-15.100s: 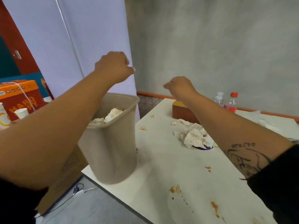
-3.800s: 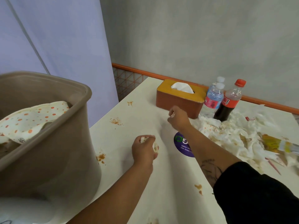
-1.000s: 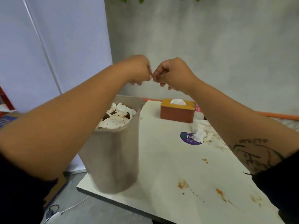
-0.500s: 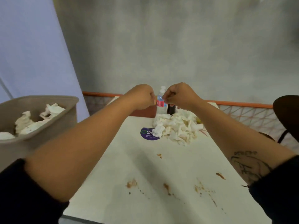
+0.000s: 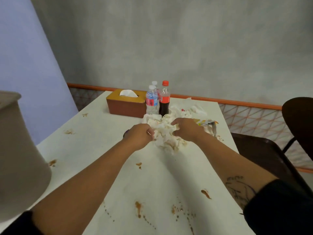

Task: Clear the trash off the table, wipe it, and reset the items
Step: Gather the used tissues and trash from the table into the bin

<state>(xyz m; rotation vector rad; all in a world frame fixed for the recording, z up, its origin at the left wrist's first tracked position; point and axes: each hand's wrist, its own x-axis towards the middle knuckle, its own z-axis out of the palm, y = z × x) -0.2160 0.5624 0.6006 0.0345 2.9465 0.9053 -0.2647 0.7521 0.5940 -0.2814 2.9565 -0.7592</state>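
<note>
Gripping the heap of soiled tissues (image 5: 165,135) from both sides, my hands sit close together with only the crumpled paper between them. The left hand (image 5: 140,136) pinches the heap's left edge with curled fingers, and the right hand (image 5: 185,129) has thumb and fingers hooked over its right side. I read the heap as lying on the bench (image 5: 101,141), on my side of the tissue box (image 5: 126,106) and a little to its right; brown smears mark the paper. Just right of the tissue box stand a water bottle (image 5: 151,100) and a red-capped cola bottle (image 5: 164,99), side by side, and a second white-capped bottle (image 5: 154,82) shows behind them. Further right of the tissue box, beyond the bottles, more loose tissues (image 5: 189,109) are spread, and a yellow wrapper (image 5: 205,122) lies past my right hand. A sliver of purple sticker (image 5: 125,133) peeks out beside my left hand, nearer me than the tissue box. Brown sauce stains (image 5: 138,206) dot the bench from the tissue box toward me. Well left of the tissue box and close to me stands a beige bin (image 5: 20,150), its inside out of my view. Far right of the tissue box, off the bench edge, is a dark chair (image 5: 271,155).
</note>
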